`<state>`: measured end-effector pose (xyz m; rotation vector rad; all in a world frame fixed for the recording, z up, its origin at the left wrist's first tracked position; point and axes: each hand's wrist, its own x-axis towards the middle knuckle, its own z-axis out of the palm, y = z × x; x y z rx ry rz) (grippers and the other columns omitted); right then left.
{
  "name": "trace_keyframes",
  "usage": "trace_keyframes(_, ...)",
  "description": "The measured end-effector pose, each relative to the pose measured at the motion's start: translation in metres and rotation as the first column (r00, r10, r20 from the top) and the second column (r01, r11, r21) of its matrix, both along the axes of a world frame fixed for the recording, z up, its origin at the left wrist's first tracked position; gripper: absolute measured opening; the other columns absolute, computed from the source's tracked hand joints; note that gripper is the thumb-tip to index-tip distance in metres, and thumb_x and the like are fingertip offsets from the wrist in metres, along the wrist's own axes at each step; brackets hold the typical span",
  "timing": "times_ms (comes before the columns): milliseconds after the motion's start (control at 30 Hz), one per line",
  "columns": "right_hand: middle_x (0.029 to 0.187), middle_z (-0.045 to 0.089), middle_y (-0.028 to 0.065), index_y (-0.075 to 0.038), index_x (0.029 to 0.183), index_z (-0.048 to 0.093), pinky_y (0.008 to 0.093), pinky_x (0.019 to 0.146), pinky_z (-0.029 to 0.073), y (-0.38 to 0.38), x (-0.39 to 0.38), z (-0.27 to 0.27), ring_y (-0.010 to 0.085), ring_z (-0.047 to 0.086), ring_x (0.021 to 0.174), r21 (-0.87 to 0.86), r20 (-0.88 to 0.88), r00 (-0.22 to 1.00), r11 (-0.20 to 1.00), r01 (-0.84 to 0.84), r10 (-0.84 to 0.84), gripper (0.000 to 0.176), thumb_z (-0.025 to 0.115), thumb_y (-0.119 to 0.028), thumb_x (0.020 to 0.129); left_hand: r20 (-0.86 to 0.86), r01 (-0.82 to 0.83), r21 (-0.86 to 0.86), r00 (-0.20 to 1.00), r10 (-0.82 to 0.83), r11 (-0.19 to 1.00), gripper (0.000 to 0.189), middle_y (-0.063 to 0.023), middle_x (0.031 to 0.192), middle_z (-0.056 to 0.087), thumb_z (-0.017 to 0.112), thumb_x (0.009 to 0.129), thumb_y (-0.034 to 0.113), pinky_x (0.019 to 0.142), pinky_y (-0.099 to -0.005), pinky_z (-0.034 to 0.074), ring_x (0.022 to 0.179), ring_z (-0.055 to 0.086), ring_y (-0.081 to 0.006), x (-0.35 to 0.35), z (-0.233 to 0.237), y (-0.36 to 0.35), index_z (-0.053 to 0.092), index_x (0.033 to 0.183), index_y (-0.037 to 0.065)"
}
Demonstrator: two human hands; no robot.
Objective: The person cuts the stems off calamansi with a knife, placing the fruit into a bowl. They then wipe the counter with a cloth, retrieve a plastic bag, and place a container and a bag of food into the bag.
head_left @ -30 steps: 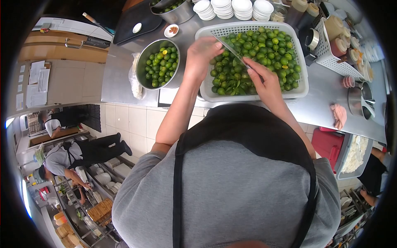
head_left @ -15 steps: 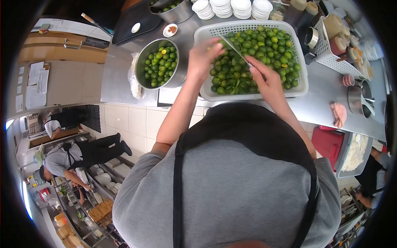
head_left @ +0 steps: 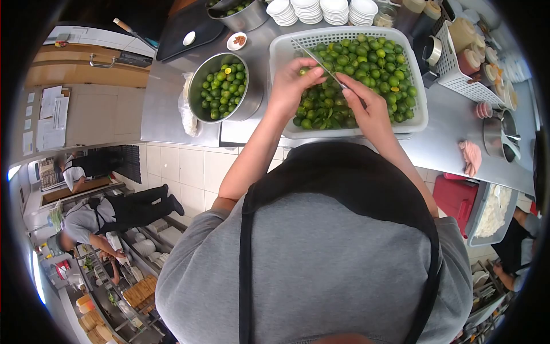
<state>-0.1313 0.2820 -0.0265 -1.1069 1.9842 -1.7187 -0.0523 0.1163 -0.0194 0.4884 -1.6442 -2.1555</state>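
A white perforated basket (head_left: 420, 86) full of small green limes (head_left: 366, 60) sits on the steel counter in front of me. Over its left part, my left hand (head_left: 299, 85) is closed, thumb and fingers pinched on a green lime (head_left: 304, 71). My right hand (head_left: 365, 100) is closed on a knife (head_left: 317, 59), its thin blade slanting up and left past the left fingers. To the left stands a round steel pot (head_left: 250, 97) holding more limes, with one yellow cut face among them.
Beyond the pot are a small dish (head_left: 236, 41) of reddish bits and a black tray (head_left: 192, 37). White bowls (head_left: 306, 10) are stacked at the back. Bottles stand in a white crate (head_left: 452, 74) on the right, near a pink cloth (head_left: 470, 157). Co-workers (head_left: 91, 221) are at the left.
My left hand, blurred before, has moved slightly down and right, and a lime now shows in its fingers. My right hand and the knife have barely moved.
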Motion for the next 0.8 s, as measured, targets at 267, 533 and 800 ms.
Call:
trace_keyframes(267, 0.104, 0.063, 0.0100, -0.009, 0.116, 0.057, 0.0271, 0.075, 0.046, 0.009, 0.002, -0.005, 0.0167, 0.060, 0.089, 0.056, 0.158, 0.986, 0.996, -0.065, 0.055, 0.028, 0.052, -0.016, 0.089, -0.077, -0.361, -0.065, 0.931, 0.356, 0.930, 0.020, -0.0089, 0.093, 0.061, 0.062, 0.081, 0.006, 0.083, -0.0311, 0.049, 0.084, 0.060, -0.0179, 0.033, 0.015, -0.077, 0.057, 0.098, -0.003)
trace_keyframes(533, 0.109, 0.062, 0.0092, -0.007, 0.118, 0.055, 0.0234, 0.082, 0.042, 0.016, -0.012, -0.008, 0.0118, 0.057, 0.096, 0.306, 0.304, 0.951, 0.951, -0.044, -0.054, 0.029, 0.051, -0.015, 0.090, 0.113, -0.028, -0.961, 0.869, 0.482, 0.275, 0.027, -0.0135, 0.087, 0.063, 0.069, 0.069, 0.007, 0.073, -0.0326, 0.047, 0.080, 0.060, -0.0223, 0.027, 0.006, -0.068, 0.064, 0.095, 0.004)
trace_keyframes(800, 0.098, 0.063, 0.0048, -0.007, 0.118, 0.055, 0.0220, 0.070, 0.042, 0.020, -0.008, -0.012, 0.0088, 0.054, 0.077, 0.121, 0.215, 0.977, 0.992, -0.028, 0.001, 0.029, 0.051, -0.014, 0.090, 0.329, 0.262, -0.909, 0.929, 0.172, 0.323, 0.023, -0.0122, 0.090, 0.060, 0.064, 0.073, 0.009, 0.070, -0.0334, 0.048, 0.081, 0.058, -0.0265, -0.017, -0.055, -0.023, 0.062, 0.095, 0.003)
